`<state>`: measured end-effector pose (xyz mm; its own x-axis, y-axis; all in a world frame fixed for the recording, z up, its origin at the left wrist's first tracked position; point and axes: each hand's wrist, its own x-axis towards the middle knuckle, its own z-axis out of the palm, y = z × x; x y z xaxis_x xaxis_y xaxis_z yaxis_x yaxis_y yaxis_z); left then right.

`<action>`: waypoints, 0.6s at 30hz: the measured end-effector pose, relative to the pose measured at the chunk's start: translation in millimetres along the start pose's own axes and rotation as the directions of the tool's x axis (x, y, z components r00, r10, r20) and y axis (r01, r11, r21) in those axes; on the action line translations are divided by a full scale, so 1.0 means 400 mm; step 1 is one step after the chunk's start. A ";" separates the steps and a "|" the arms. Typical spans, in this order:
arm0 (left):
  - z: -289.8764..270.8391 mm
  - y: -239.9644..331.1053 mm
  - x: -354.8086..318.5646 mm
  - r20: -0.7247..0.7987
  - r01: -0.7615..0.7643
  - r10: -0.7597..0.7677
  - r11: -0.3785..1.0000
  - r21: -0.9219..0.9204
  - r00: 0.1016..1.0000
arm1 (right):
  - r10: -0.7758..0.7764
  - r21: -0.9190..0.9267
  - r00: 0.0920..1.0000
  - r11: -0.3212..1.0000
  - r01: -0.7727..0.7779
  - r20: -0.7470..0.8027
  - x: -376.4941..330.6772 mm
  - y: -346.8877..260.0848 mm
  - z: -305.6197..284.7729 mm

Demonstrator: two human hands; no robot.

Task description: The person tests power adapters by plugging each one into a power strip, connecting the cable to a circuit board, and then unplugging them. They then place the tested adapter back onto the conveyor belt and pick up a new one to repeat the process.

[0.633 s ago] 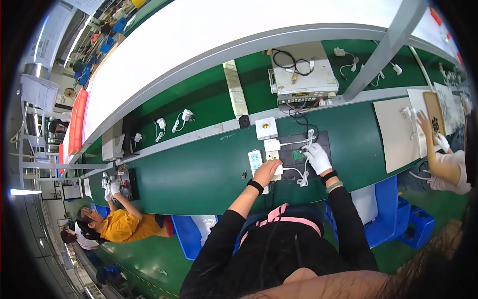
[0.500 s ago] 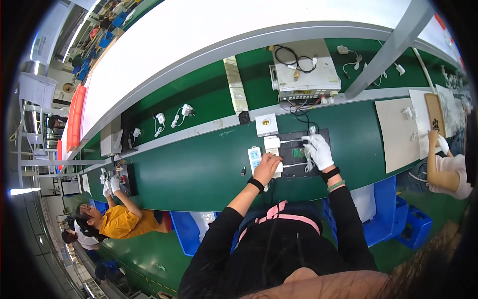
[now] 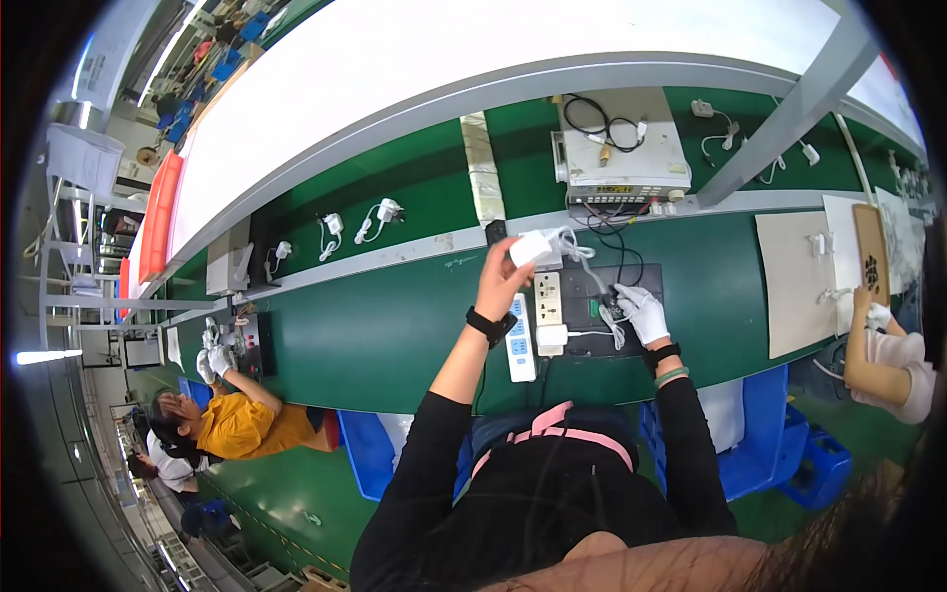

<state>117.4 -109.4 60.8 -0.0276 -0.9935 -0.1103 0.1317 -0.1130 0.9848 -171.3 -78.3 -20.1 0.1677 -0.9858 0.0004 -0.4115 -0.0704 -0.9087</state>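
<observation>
My left hand [image 3: 500, 284], bare with a black wristband, is lifted over the green bench and holds a white charger block [image 3: 534, 247] with its cable trailing. In a white glove, my right hand [image 3: 642, 312] rests on a black mat [image 3: 646, 281] and pinches the white cable [image 3: 612, 321]. A white socket block [image 3: 547, 298] and a white power strip [image 3: 520, 345] lie between my hands. A second white charger [image 3: 550, 335] sits plugged at the mat's near edge.
A grey test instrument [image 3: 619, 158] with black leads stands behind the mat. Several white chargers [image 3: 380, 217] lie on the far belt. A seated person in yellow [image 3: 237, 424] works to the left, and another person's arm [image 3: 873, 355] is at a beige board to the right. Blue bins [image 3: 760, 444] stand below.
My left hand has lifted from beside the power strip and carried a white charger up toward the back of the bench. My right hand has stayed on the black mat.
</observation>
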 end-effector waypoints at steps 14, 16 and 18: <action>-0.036 0.144 0.198 -0.231 -0.319 0.409 0.883 0.345 0.883 | -0.120 -0.378 0.980 0.910 0.172 0.155 0.015 -0.025 0.014; -0.055 0.088 0.174 -0.208 -0.250 0.370 0.861 0.444 0.905 | -0.111 -0.391 0.980 0.905 0.168 0.164 0.018 -0.026 0.013; -0.061 0.042 0.129 -0.192 -0.155 0.274 0.867 0.474 0.942 | -0.076 -0.453 0.975 0.876 0.166 0.210 0.022 -0.047 -0.002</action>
<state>142.2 -162.9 68.3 0.2004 -0.9697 0.1399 -0.3509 0.0623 0.9343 -162.9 -85.6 -2.6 0.3828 -0.9236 -0.0177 -0.7385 -0.2945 -0.6065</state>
